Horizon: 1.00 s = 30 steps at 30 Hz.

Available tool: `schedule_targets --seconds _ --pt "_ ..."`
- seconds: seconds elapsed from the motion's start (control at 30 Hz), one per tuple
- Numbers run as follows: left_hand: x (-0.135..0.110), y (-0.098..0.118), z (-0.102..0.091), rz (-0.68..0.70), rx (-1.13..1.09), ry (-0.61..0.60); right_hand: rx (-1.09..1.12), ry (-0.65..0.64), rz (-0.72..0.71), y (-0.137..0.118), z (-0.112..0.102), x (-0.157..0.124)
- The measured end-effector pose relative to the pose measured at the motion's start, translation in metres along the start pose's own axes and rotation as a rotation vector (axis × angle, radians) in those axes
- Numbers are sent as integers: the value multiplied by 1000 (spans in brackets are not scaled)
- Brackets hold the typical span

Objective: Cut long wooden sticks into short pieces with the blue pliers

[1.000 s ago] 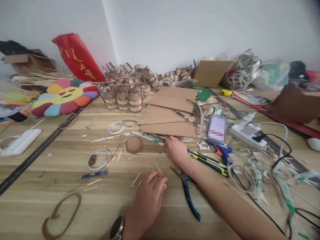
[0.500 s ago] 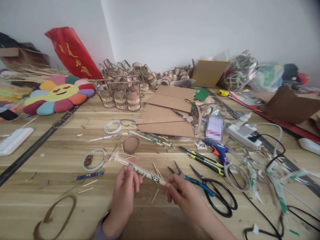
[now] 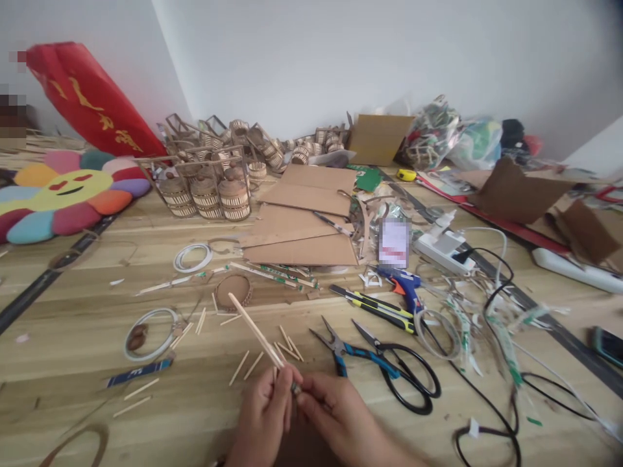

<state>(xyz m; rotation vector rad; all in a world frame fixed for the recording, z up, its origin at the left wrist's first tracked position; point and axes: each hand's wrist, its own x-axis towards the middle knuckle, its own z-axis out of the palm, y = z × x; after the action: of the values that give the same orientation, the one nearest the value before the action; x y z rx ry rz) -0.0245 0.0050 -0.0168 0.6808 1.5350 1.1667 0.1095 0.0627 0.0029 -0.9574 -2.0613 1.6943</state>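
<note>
A pair of wooden chopsticks point(image 3: 257, 332) slants up and away from my hands, the far part bare. My left hand point(image 3: 268, 408) is closed around the near end, thumb on top. Fingertips together, my right hand point(image 3: 331, 408) pinches at that same end, where a small bit of green-printed wrapper point(image 3: 295, 388) shows; the rest of it is hidden by my fingers. Just beyond the chopsticks stands a round brown cardboard dish point(image 3: 233, 292). Short cut sticks point(image 3: 291, 347) lie scattered around. To the right are pliers point(image 3: 341, 347) and black-handled scissors point(image 3: 403, 370).
Further right lie a utility knife point(image 3: 374, 308), a blue glue gun point(image 3: 406, 285), tangled cables and torn wrappers. Cardboard sheets point(image 3: 302, 220) cover the middle back. Small slatted baskets point(image 3: 209, 194) stand behind at left, near a flower cushion point(image 3: 73, 194). A power strip point(image 3: 445, 250) sits at right.
The chopsticks, wrapped and held across between both hands before, now point away with their far part bare. Both hands have come together and closer to me. The view has turned right.
</note>
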Motion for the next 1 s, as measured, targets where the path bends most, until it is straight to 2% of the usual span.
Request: schedule_targets --seconds 0.07,0.13,0.17,0.3,0.37,0.47,0.5,0.53,0.57,0.6,0.63,0.7,0.8,0.87,0.93,1.0 --pt "-2 -2 1 -11 12 -19 -9 0 -27 0 -1 0" --pt "-2 0 -4 0 -30 37 -87 25 -53 0 -4 -1" --pt "-2 4 -8 23 -79 95 -143 43 -68 -1 -6 -1" --pt "7 26 -32 164 -349 503 -324 18 -109 -4 -12 -3" --pt "12 40 -47 178 -427 534 -338 -9 -115 -4 -15 -3" --pt "19 55 -71 212 -602 602 -190 60 -66 0 -24 -2" --pt "21 58 -76 152 -628 549 -64 103 -45 1 -30 -2" --pt "22 60 -80 182 -678 607 98 153 -37 2 -38 -2" --pt "24 61 -82 127 -698 566 288 214 -49 2 -47 -2" --pt "24 61 -82 113 -747 587 466 320 -98 1 -57 -3" --pt "25 60 -79 58 -775 571 576 468 -168 -2 -68 -6" --pt "24 60 -70 -75 -789 588 651 757 -311 -9 -92 -14" --pt "23 59 -58 -160 -755 595 660 1095 -511 -18 -130 -39" --pt "23 58 -53 -136 -735 559 570 1258 -527 -17 -160 -62" --pt "24 55 -52 -139 -711 505 347 1511 -477 -9 -192 -84" --pt "25 51 -51 -157 -687 452 259 1636 -442 1 -223 -103"
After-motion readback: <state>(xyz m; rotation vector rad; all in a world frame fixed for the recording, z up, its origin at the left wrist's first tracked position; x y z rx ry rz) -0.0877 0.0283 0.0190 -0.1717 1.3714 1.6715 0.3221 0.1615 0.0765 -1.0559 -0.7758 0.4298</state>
